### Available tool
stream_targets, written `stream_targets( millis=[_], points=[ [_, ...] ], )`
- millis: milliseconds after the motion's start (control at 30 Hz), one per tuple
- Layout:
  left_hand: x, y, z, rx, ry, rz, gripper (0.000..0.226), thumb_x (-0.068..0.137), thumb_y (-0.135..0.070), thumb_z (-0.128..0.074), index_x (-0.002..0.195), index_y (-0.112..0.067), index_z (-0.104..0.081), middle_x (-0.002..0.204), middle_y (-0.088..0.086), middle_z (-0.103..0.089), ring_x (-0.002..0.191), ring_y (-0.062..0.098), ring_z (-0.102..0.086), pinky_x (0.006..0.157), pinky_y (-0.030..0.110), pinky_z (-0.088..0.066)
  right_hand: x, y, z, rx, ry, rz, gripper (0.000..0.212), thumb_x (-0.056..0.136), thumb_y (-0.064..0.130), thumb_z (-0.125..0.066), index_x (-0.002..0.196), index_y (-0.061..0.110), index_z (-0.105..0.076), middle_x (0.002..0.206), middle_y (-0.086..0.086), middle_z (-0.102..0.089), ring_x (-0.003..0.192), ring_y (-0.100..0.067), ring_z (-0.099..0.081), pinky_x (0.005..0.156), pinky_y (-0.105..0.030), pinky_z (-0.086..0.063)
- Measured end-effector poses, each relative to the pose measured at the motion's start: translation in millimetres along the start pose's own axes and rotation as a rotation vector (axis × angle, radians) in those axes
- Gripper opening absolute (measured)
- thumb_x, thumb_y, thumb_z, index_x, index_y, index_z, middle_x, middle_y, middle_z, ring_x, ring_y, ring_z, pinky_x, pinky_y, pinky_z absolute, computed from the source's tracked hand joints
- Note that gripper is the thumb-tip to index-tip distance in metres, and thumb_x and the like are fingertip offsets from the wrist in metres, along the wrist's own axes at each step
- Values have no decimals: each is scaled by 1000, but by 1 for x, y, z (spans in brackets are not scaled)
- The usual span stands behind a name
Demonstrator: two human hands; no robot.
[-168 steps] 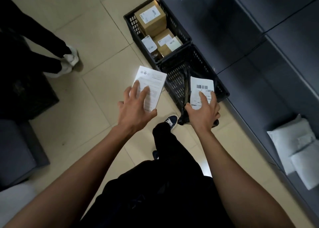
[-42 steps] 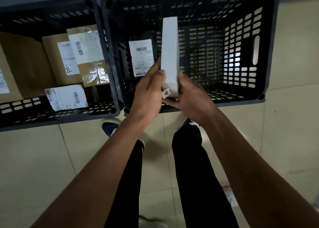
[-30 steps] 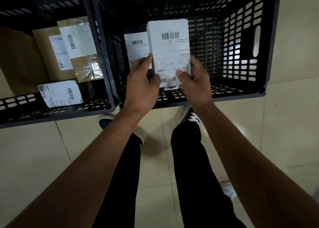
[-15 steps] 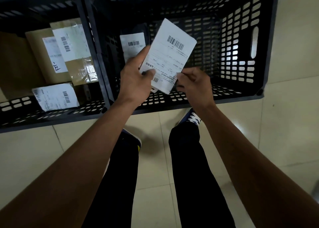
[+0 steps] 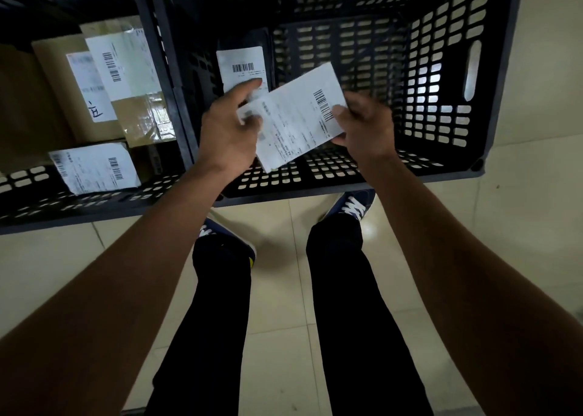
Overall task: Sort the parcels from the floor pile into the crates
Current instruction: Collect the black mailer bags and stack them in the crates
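Parcel in our hands: a flat white parcel (image 5: 299, 122) with a barcode label, tilted, held over the near edge of the right crate (image 5: 441, 106)
Our left hand (image 5: 227, 132): at the parcel's left end; fingers blurred, so we cannot tell whether they grip or only touch
Our right hand (image 5: 366, 128): fingers curled round the parcel's right end, thumb on the label
Right crate: black, slotted; one dark labelled parcel (image 5: 241, 67) stands against its left wall
Left crate (image 5: 94, 204): just beside the right one; cardboard boxes (image 5: 126, 100) with white labels inside
Floor (image 5: 520, 226): pale tiles; our dark trousers and blue shoes (image 5: 353, 202) below the crates
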State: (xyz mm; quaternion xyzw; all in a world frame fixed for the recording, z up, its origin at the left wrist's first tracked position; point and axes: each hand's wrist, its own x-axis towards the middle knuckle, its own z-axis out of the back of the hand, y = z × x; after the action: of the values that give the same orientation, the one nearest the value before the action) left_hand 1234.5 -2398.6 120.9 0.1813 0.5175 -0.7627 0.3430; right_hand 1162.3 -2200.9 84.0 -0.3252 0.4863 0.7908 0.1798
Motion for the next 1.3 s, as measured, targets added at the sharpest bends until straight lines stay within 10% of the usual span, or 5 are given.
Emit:
stream_targets(
  millis=[167,400,633,967,1300],
  points=[
    [-4,13,-7,-63,-279,102,55,98,-7,-59,150,-17,-46,152,-6,-47,141,10,-43,118,18,-32,-7,-11,-14,419,-199,-288,18,98,9,-65,115,5,-63,115,-5,-67,105,-24,-68,71,-37,-63],
    [-22,0,-46,-210,-143,163,57,98,-19,-65,151,-22,-43,130,-12,-61,100,-12,-62,80,1,-47,-34,-15,-53,745,-176,-459,31,96,3,-65,125,1,-52,125,-18,-65,109,-34,-69,73,-38,-63],
    [-4,-16,-58,-242,-269,183,68,91,-12,-74,150,-18,-41,120,-4,-66,96,-3,-63,86,15,-56,-45,-20,-54,845,-3,-445,43,95,6,-68,133,-8,-51,125,-19,-68,97,-28,-73,75,-38,-61],
    [29,-16,-79,-301,-158,169,71,90,3,-72,153,-13,-43,136,7,-64,121,15,-63,98,27,-55,-3,-24,3,27,-186,181,41,90,7,-66,130,14,-58,118,3,-70,104,-7,-68,75,-24,-61],
    [75,-10,-152,-118,-89,59,40,89,-11,-76,125,-21,-63,106,-8,-72,99,11,-71,92,30,-58,63,-57,39,-323,-159,296,42,88,0,-54,127,9,-66,124,-8,-67,109,-19,-65,86,-34,-58]
  ],
)
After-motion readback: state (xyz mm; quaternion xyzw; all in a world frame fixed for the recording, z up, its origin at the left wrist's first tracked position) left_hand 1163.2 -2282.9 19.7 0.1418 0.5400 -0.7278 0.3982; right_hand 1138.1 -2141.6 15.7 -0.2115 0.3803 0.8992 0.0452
